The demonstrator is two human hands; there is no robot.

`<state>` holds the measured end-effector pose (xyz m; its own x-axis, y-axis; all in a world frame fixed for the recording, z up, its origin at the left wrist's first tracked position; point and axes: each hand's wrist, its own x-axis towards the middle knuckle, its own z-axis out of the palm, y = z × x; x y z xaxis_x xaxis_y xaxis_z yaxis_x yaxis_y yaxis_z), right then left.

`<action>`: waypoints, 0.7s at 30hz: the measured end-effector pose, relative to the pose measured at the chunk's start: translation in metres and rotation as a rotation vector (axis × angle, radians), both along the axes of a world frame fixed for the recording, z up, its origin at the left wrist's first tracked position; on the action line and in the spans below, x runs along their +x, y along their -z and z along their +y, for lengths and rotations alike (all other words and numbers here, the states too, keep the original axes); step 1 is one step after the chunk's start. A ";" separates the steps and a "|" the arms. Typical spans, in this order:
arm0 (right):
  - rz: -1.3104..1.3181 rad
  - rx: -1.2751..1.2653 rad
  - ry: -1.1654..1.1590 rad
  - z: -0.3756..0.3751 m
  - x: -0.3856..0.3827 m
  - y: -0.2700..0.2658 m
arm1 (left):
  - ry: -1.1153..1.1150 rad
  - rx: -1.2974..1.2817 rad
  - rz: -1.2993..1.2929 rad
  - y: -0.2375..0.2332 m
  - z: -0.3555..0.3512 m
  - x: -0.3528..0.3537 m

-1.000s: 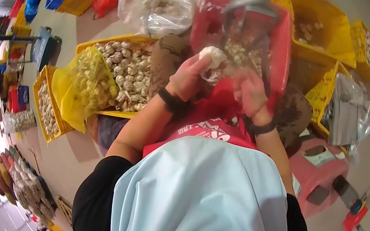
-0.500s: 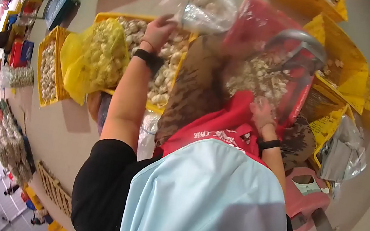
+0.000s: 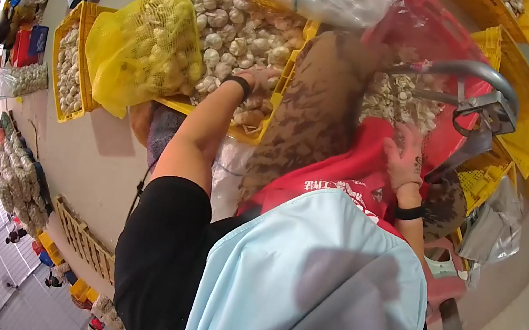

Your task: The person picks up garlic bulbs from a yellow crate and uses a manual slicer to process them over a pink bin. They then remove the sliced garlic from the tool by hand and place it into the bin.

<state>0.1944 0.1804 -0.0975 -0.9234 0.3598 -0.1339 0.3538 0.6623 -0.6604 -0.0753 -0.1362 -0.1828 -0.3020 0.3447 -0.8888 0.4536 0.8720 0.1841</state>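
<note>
Garlic bulbs are being touched in the yellow crate by the left hand, its fingertips obscured, grip unclear; the right hand is held open, fingers loosely parted, at the red cloth.

Yellow crates, nearby on the floor: six visible, two towards the person's left, four towards the right. Garlic bulbs: dozens, too many and too overlapped for an exact count. Yellow mesh bag: one. Red-pink tub: one. Black wristbands: two. Light blue apron: one. Slatted wooden pallet: one. Pink plastic stool: one, partly hidden.
</note>
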 end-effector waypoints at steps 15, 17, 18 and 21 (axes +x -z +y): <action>0.075 -0.008 -0.048 -0.011 0.021 0.002 | -0.324 0.114 -0.189 0.047 -0.021 0.007; 0.096 0.003 -0.042 -0.012 0.023 -0.006 | -0.302 0.125 -0.045 0.059 -0.010 0.012; 0.088 0.007 -0.030 -0.010 0.026 -0.008 | -0.296 0.128 0.043 0.061 -0.011 0.016; 0.063 -0.040 0.019 -0.008 0.035 -0.012 | -0.343 0.160 0.235 0.052 -0.017 0.021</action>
